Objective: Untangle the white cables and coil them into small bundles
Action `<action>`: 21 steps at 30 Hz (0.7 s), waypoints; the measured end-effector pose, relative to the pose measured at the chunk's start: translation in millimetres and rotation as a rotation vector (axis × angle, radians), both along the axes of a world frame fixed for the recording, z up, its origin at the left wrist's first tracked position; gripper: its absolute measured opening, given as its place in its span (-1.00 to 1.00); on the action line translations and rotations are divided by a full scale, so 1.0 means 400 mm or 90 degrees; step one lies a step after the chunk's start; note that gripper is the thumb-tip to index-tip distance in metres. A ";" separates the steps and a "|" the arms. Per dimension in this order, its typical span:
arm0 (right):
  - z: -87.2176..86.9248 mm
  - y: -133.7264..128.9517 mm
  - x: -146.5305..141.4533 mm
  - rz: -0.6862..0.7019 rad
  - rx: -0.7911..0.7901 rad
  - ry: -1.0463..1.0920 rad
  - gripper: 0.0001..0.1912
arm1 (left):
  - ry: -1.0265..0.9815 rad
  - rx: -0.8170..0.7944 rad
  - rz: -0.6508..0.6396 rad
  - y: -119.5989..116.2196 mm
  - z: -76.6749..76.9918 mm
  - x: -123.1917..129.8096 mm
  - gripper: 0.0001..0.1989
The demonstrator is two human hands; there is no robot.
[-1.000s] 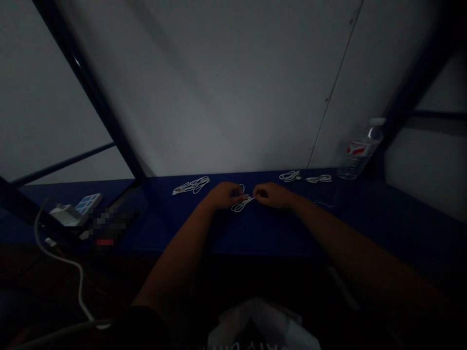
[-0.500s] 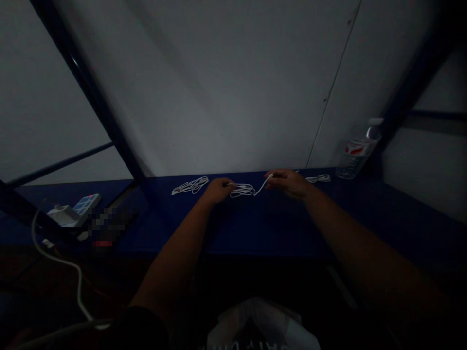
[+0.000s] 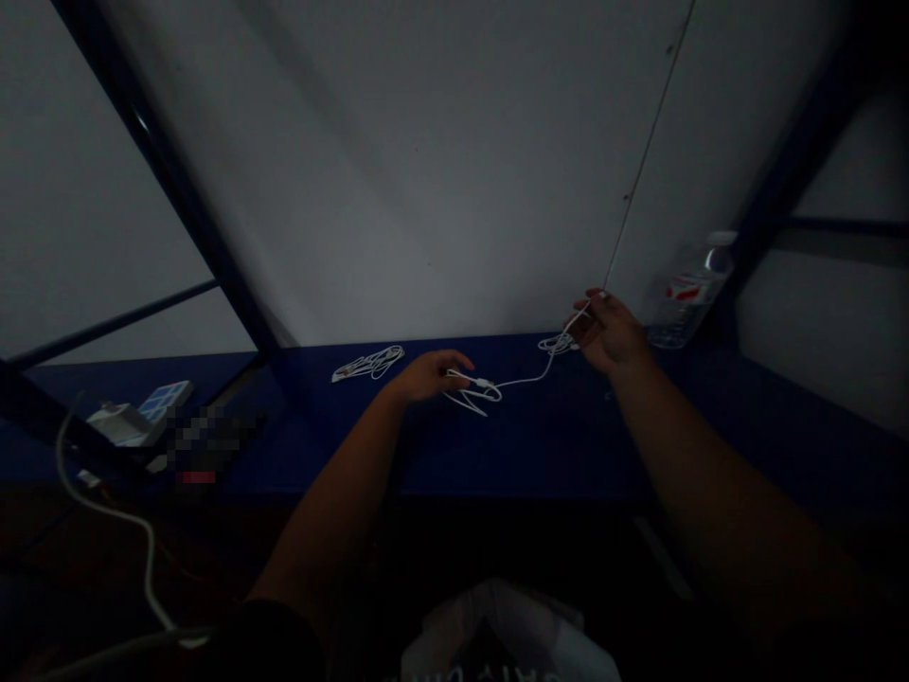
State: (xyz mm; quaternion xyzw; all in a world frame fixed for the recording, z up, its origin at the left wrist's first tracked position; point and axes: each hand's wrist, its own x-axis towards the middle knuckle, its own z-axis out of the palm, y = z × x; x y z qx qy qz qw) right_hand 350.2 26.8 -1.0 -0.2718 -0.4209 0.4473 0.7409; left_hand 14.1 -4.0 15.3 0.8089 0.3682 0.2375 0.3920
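Observation:
My left hand (image 3: 428,376) rests just above the blue tabletop (image 3: 540,445), its thumb and fingers at one end of a thin white cable (image 3: 522,382). The cable runs right and rises to my right hand (image 3: 607,332), which is lifted off the table and pinches the cable's far end. A loose tangle of the cable lies by my left fingers. Beneath my right hand sits a small white coil (image 3: 556,345). Another bundled white cable (image 3: 369,363) lies to the left of my left hand.
A clear plastic water bottle (image 3: 688,296) stands at the back right against a pale wall panel (image 3: 426,170). Dark blue metal frame bars run along the sides. A white charger (image 3: 120,426), a blue-and-white box (image 3: 165,400) and a pixelated object (image 3: 205,440) sit at left.
My right hand has risen and moved right, drawing the white cable out into a long line. My left hand stays near the tangle. The view has tilted slightly.

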 end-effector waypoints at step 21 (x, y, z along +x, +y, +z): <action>0.003 -0.018 -0.036 0.092 -0.066 -0.176 -0.64 | 0.034 -0.139 -0.033 0.008 -0.019 0.011 -0.62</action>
